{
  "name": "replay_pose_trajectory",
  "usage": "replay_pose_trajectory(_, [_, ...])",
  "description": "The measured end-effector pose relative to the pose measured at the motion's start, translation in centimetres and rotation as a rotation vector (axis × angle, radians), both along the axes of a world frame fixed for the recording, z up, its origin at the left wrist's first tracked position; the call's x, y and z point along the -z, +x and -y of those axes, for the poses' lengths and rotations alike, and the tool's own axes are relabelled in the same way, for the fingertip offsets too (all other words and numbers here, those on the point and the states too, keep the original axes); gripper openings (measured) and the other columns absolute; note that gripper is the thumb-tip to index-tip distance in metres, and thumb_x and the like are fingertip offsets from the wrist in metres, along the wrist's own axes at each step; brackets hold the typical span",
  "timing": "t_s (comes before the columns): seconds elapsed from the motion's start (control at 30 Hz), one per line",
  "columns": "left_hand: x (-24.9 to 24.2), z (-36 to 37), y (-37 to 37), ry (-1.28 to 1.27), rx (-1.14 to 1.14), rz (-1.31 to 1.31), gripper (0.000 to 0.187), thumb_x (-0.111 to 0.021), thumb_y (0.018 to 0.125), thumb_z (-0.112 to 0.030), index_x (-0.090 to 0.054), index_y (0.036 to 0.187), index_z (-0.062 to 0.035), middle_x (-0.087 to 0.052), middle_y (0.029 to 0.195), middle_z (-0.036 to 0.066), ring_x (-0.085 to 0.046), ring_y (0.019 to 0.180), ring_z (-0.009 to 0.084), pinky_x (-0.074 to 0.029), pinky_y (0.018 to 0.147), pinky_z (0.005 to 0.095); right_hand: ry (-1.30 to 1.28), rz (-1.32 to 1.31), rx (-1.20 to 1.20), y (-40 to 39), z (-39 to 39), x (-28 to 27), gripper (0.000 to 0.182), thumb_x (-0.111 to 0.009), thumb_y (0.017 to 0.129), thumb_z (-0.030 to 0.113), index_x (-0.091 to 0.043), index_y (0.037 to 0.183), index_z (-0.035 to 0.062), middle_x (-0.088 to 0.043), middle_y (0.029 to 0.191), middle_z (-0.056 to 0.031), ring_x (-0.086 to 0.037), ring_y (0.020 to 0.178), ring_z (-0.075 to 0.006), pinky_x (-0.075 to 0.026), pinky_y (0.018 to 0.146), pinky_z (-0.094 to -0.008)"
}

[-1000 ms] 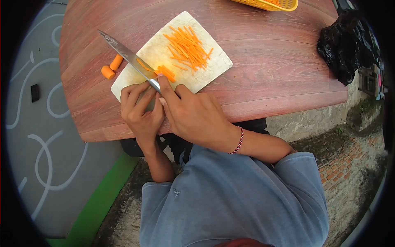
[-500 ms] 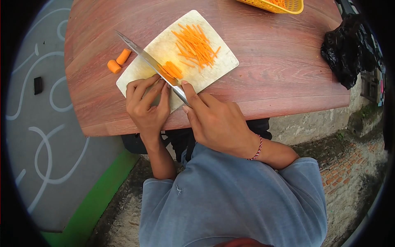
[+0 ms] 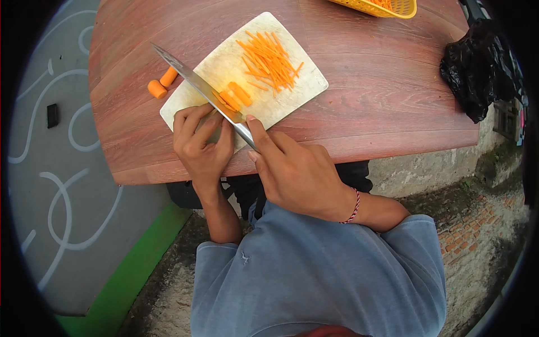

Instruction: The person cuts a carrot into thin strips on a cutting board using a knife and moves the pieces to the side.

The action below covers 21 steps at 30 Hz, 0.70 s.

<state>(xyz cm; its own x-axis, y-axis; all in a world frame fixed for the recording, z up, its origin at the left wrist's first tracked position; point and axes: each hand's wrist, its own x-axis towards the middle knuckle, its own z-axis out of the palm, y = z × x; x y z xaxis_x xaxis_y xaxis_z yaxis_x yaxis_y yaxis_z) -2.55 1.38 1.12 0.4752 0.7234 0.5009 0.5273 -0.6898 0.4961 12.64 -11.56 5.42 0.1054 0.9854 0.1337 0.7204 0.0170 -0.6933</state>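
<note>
My right hand (image 3: pixel 297 174) is wrapped round the handle of a long knife (image 3: pixel 193 80), whose blade points to the upper left across the white cutting board (image 3: pixel 213 62). Short orange carrot slices (image 3: pixel 238 94) lie along the far side of the blade. On the near side, my left hand (image 3: pixel 202 140) has its fingers bent down at the blade; what its fingertips press on is mostly hidden. A heap of thin carrot strips (image 3: pixel 272 59) covers the board's upper right. Two carrot chunks (image 3: pixel 156 89) rest on the table left of the board.
The board lies on a reddish wooden table (image 3: pixel 382 95). At its far edge is a yellow plastic basket (image 3: pixel 401 9) with orange shreds in it. A black plastic bag (image 3: pixel 474 70) sits at the table's right edge.
The knife has shifted slightly, its tip farther left and its handle a little lower. The carrot slices beside the blade are spread slightly more apart.
</note>
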Motion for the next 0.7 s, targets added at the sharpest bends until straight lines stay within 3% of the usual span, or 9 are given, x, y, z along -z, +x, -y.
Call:
replay_pose_trajectory(0.13, [0.1,0.0,0.0,0.002,0.001,0.01,0.023,-0.082,0.07,0.004,-0.082,0.092,-0.0011,-0.078,0.101,0.011,-0.068,0.093,0.0305,-0.056,0.081,0.0401,0.002,0.002,0.005,-0.1,0.0,0.2,0.059,-0.065,0.1,0.021,-0.053,0.151,-0.0061,-0.06,0.081,-0.0126,-0.061,0.049,-0.0278,-0.05,0.043,-0.043])
replay_pose_trajectory(0.37, [0.1,-0.1,-0.2,0.002,0.011,-0.005,0.021,-0.082,0.07,0.004,-0.082,0.091,-0.0009,-0.077,0.101,0.01,-0.068,0.093,0.0309,-0.056,0.081,0.0407,-0.017,0.071,0.002,-0.5,-0.4,0.1,0.072,-0.072,0.087,0.017,-0.051,0.152,-0.0058,-0.06,0.081,-0.0131,-0.062,0.049,-0.0276,-0.052,0.044,-0.042])
replay_pose_trajectory(0.43, [-0.1,0.1,-0.1,-0.031,-0.007,-0.023,0.022,-0.08,0.069,0.006,-0.081,0.091,0.0037,-0.077,0.099,0.013,-0.069,0.095,0.0307,-0.056,0.086,0.0409,-0.022,0.087,-0.001,-0.6,-0.8,0.1,0.074,-0.072,0.085,0.017,-0.052,0.152,-0.006,-0.061,0.081,-0.0132,-0.063,0.05,-0.0276,-0.052,0.045,-0.0417])
replay_pose_trajectory(0.5, [-0.1,0.0,0.1,-0.03,-0.005,-0.02,0.022,-0.081,0.07,0.006,-0.081,0.092,0.0031,-0.077,0.099,0.013,-0.069,0.095,0.0303,-0.056,0.086,0.0407,-0.099,0.123,0.017,-0.8,-1.4,0.3,0.055,-0.065,0.102,0.02,-0.054,0.151,-0.0032,-0.063,0.085,-0.0116,-0.064,0.055,-0.0287,-0.051,0.048,-0.0417])
replay_pose_trajectory(0.7, [-0.3,0.1,0.2,-0.038,-0.011,-0.02,0.024,-0.083,0.071,0.005,-0.083,0.095,0.0,-0.078,0.101,0.013,-0.069,0.095,0.0301,-0.056,0.085,0.0399,-0.058,0.036,0.019,-0.4,-3.2,0.9,0.054,-0.066,0.102,0.02,-0.056,0.149,-0.004,-0.068,0.087,-0.0162,-0.067,0.059,-0.0332,-0.054,0.051,-0.045])
